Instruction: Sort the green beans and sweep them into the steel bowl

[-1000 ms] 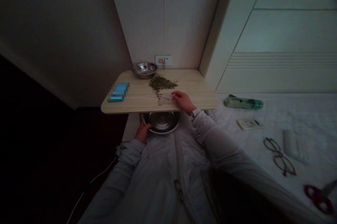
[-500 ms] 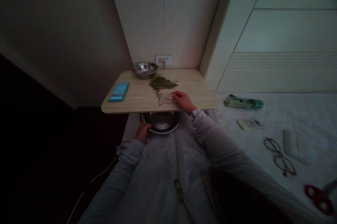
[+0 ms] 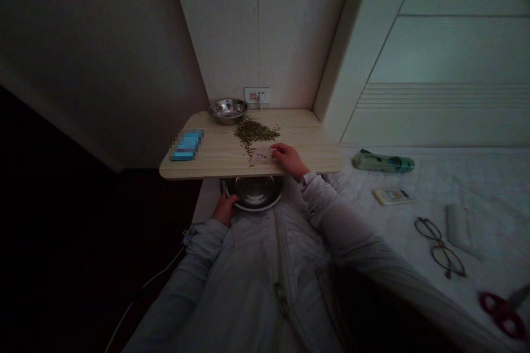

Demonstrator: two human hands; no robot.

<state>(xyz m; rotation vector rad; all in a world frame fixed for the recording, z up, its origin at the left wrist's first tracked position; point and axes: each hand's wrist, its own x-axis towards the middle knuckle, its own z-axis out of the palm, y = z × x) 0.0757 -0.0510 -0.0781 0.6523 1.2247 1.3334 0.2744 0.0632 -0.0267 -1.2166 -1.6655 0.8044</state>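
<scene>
My left hand [image 3: 224, 209] grips the rim of a steel bowl [image 3: 254, 193] held just below the front edge of the small wooden table [image 3: 207, 162]. My right hand [image 3: 289, 159] rests on the tabletop with its fingers curled over a pale card or scrap [image 3: 259, 156]. A few green beans lie beside that card. A pile of small green beans [image 3: 254, 131] is spread just beyond it, toward the back of the table.
A second steel bowl [image 3: 227, 110] stands at the table's back edge below a wall socket [image 3: 256, 94]. A blue box [image 3: 187, 144] lies at the table's left. On the white bed to the right lie a green case [image 3: 383, 162], a card [image 3: 391, 195], glasses [image 3: 439, 246] and red scissors [image 3: 501, 312].
</scene>
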